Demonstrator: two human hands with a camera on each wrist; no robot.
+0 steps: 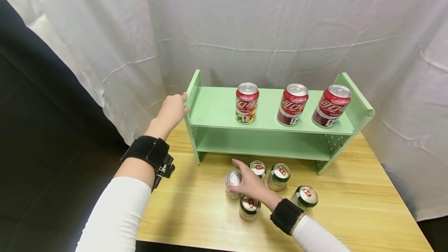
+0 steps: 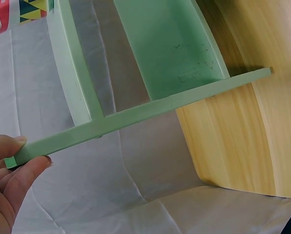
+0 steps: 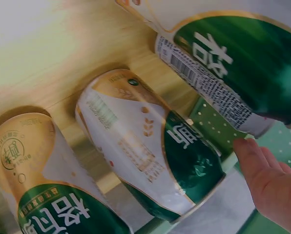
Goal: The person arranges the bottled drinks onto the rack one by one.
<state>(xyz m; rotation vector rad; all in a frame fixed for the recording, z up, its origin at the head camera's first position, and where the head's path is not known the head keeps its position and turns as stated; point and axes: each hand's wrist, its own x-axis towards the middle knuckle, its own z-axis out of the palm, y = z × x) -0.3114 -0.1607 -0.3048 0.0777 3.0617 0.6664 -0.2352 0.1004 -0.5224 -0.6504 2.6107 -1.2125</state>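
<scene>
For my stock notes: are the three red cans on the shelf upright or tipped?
Upright: all three red cans stand on the shelf, tops up.

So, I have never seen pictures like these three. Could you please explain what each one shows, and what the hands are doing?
There is no machine here: a person works with two bare hands and wears three cameras. The wide picture comes from the head; the other two come from cameras strapped on the wrists. On a wooden table stands a green shelf with three red cans on its top board. In front of it stand five green-and-white cans. The left hand grips the shelf's left side panel; the left wrist view shows the fingers pinching its edge. The right hand holds one can from the group; the right wrist view shows these cans very close.
</scene>
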